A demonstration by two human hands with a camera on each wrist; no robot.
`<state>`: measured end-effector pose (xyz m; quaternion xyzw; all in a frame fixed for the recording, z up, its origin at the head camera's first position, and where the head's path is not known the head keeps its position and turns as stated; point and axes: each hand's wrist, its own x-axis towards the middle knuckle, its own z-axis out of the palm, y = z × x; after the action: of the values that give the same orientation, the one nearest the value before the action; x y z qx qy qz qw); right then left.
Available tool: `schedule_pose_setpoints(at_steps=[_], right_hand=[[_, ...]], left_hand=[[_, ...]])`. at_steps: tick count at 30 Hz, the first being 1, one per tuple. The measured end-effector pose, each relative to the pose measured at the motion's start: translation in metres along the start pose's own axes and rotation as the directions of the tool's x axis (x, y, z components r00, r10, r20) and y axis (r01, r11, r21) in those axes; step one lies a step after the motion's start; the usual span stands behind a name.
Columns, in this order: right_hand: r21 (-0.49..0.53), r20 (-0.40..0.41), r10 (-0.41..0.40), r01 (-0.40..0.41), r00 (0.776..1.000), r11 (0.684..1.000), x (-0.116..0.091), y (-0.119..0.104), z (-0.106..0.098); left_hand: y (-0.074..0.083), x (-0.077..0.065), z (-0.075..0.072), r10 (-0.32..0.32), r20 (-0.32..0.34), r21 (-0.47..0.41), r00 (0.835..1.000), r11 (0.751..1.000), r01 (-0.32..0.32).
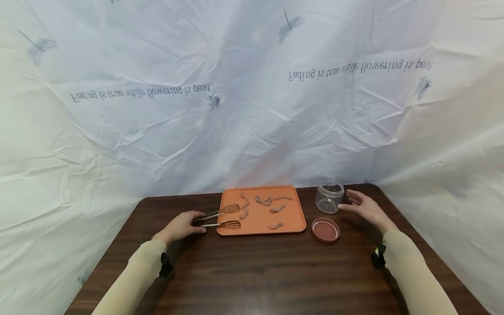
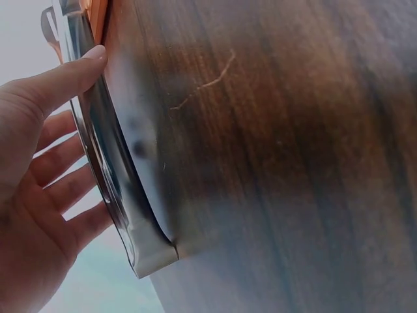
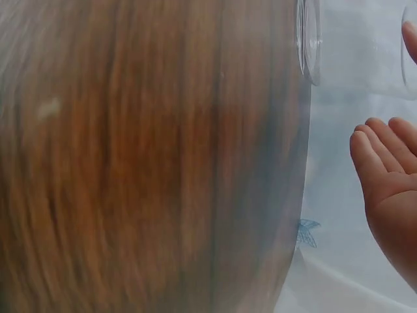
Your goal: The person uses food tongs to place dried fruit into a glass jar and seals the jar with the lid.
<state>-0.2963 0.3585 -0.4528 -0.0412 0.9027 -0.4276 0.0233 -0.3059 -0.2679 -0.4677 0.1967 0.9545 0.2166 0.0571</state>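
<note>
At the left of the table, my left hand (image 1: 180, 226) grips a pair of metal tongs (image 1: 230, 208) with slotted heads. In the left wrist view, the thumb presses one arm of the tongs (image 2: 111, 140) and the fingers lie along the other side. The spread heads reach over the left part of an orange tray (image 1: 252, 227). Several small pinkish-grey, curled strips (image 1: 277, 209) lie scattered on that tray. On the right, a clear jar (image 1: 328, 203) stands upright without its lid. Just right of it is my right hand (image 1: 367, 211), fingers extended and holding nothing.
A round reddish lid (image 1: 325, 230) lies on the table in front of the jar. The dark wooden table (image 1: 252, 271) ends at a pale printed sheet (image 1: 252, 109) behind, which also hangs at both sides.
</note>
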Motion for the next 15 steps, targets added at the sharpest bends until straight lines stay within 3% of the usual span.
schedule_pose_setpoints(at_steps=[15], right_hand=[[0.118, -0.007, -0.054, 0.055, 0.998, 0.992, 0.017, -0.006, 0.01]], left_hand=[[0.007, -0.003, 0.007, -0.004, -0.066, 0.054, 0.998, 0.999, 0.008]])
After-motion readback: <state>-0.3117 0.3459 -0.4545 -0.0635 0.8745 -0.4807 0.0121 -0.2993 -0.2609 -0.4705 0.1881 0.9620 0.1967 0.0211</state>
